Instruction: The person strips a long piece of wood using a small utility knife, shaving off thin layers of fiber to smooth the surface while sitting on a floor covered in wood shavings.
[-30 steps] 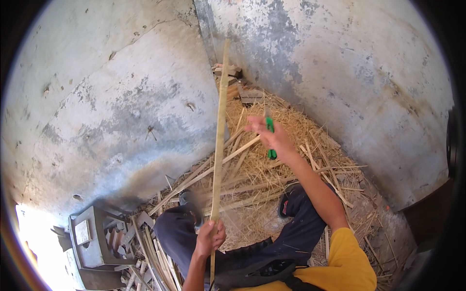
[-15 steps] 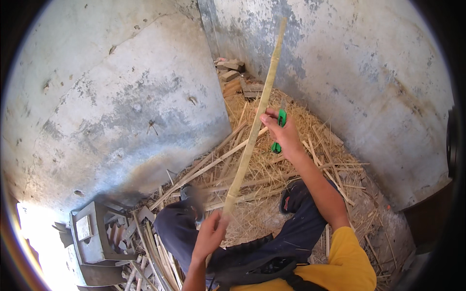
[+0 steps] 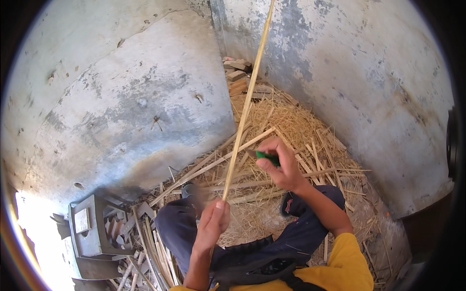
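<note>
A long, thin bamboo strip (image 3: 245, 107) slants up and away from my lap, its far end running out of the top of the picture. Near its lower end my left hand (image 3: 212, 224) is closed around it. My right hand (image 3: 282, 165) grips a green-handled knife (image 3: 268, 158), most of whose handle the fingers cover. The knife's short visible tip points left toward the strip, with a small gap between them. No finger of the right hand touches the strip.
Straw-like shavings (image 3: 291, 116) and loose strips cover the floor before me. Bricks (image 3: 237, 64) lie in the wall corner. At lower left stands a grey metal frame (image 3: 92, 225) beside a bundle of strips (image 3: 160, 257). Peeling walls (image 3: 359, 97) close in both sides.
My right hand has let go of the strip and come down and nearer, the knife turning from upright to pointing left. The strip now shows its narrow edge and reaches higher.
</note>
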A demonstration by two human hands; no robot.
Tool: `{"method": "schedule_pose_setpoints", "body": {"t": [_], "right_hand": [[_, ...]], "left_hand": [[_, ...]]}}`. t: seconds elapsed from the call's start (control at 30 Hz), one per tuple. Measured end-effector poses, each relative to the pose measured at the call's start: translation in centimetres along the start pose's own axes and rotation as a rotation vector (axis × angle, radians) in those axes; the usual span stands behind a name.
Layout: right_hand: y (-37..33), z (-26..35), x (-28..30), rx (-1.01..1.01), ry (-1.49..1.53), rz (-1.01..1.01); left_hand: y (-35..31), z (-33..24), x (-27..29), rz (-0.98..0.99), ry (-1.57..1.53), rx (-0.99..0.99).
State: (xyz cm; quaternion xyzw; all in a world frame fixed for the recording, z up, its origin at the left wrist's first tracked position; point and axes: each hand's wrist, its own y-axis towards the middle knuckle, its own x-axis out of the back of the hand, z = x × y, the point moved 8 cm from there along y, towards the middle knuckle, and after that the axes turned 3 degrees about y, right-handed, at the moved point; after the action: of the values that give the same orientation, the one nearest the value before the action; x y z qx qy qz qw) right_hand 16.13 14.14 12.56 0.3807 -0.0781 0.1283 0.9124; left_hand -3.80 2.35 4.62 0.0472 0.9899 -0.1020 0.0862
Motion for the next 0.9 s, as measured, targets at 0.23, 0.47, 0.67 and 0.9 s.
{"method": "schedule_pose_setpoints", "body": {"t": [0.23,0.47,0.67,0.9], "right_hand": [[-0.1,2.6,-1.2,0.066,0.003,0.03],[0.2,3.2,-1.4,0.054,-0.002,0.087],[-0.4,3.2,-1.8,0.201,-0.091,0.059],[-0.9,4.1,-2.0,0.292,-0.214,0.084]], "left_hand": [[0.1,1.0,-1.3,0.241,-0.357,0.188],[0.4,0.8,-1.3,0.213,-0.246,0.16],[0.5,-0.6,-0.8,-0.006,0.184,-0.152],[-0.4,-2.3,-0.7,-0.137,0.425,-0.303]]}}
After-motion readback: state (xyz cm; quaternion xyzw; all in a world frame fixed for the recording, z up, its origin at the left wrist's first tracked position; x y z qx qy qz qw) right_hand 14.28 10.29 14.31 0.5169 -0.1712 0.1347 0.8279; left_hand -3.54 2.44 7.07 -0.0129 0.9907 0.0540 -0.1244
